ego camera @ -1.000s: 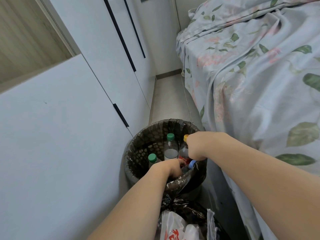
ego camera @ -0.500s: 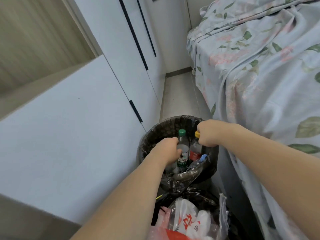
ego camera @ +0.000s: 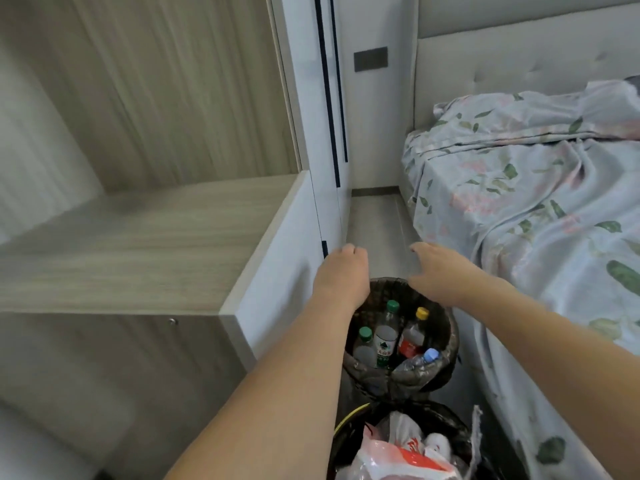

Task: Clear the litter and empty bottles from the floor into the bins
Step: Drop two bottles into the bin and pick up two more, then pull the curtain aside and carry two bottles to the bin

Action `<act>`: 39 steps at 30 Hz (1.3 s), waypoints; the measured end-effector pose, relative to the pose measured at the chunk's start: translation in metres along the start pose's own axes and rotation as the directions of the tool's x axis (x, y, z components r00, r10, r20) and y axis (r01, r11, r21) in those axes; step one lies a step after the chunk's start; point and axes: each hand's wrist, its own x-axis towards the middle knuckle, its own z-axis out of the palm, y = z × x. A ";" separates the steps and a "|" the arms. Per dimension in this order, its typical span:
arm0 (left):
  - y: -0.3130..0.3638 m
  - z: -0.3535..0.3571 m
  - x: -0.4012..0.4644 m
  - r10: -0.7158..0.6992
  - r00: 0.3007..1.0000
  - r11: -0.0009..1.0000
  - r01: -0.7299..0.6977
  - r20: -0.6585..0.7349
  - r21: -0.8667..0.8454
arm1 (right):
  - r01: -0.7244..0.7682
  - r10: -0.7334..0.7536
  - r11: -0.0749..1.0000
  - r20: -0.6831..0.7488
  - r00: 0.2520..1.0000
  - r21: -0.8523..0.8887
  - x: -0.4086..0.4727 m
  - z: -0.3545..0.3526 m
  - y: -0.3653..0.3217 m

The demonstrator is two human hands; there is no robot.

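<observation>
The floor strip [ego camera: 377, 223] between the bed [ego camera: 519, 209] and the white cupboard [ego camera: 277, 258] carries two bins in a row, the far mesh bin [ego camera: 446, 368] with four capped bottles standing in it and the near bin [ego camera: 349, 431] stuffed with crumpled plastic bags [ego camera: 398, 455]. The empty bottles, such as the green-capped one [ego camera: 387, 332] at the middle and the yellow-capped one [ego camera: 414, 336] toward the bed side, are judged light, thin-walled and somewhat slippery, best gripped round the neck just under the cap. The left hand [ego camera: 341, 271] is held above the far rim with fingers loosely curled on nothing, and the right hand [ego camera: 440, 271] is spread open beside it, also empty.
</observation>
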 end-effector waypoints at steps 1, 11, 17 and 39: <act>-0.002 -0.016 0.002 0.011 1.000 1.000 -0.011 0.006 0.006 | -0.002 0.002 1.000 -0.003 1.000 -0.010 -0.004 -0.014 -0.010; 0.034 -0.301 0.083 0.094 0.995 0.994 -0.092 -0.029 0.054 | -0.028 0.030 1.000 -0.171 0.985 0.011 -0.044 -0.280 -0.094; 0.089 -0.525 0.140 0.114 0.990 0.993 -0.116 -0.086 -0.025 | -0.060 0.051 0.998 -0.226 0.973 -0.030 -0.086 -0.502 -0.119; 0.165 -0.716 0.162 0.321 0.946 0.937 -0.323 -0.034 -0.135 | -0.396 0.376 0.918 -0.324 0.868 0.008 -0.221 -0.709 -0.132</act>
